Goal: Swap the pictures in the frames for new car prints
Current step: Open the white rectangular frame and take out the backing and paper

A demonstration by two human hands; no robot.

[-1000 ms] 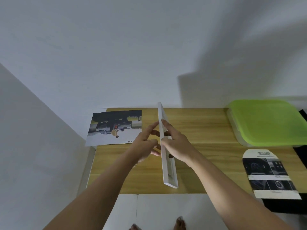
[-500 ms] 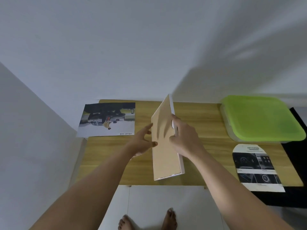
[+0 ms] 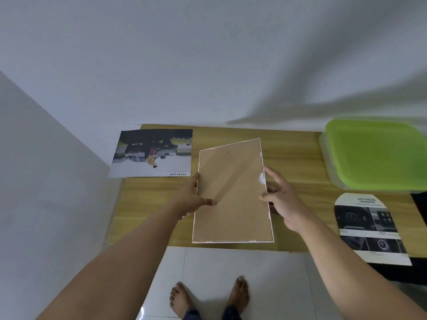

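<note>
A white picture frame (image 3: 232,192) lies face down over the middle of the wooden table (image 3: 293,155), its brown backing board up. My left hand (image 3: 194,199) holds its left edge, thumb on the backing and fingers under it. My right hand (image 3: 280,199) pinches the right edge, with the index finger raised. A car print (image 3: 153,153) marked SMART CAR lies at the table's back left corner. A second print (image 3: 369,229) of car interiors, headed ADVANCED, lies at the right with its top corners curling.
A clear plastic box with a green lid (image 3: 376,153) stands at the back right. Something black (image 3: 419,204) lies beside the right print. White walls close the back and left. My bare feet (image 3: 209,296) stand on pale floor tiles below the table's front edge.
The frame went from standing on edge to lying back side up, turned over to the left. Both hands stayed on its edges and spread apart.
</note>
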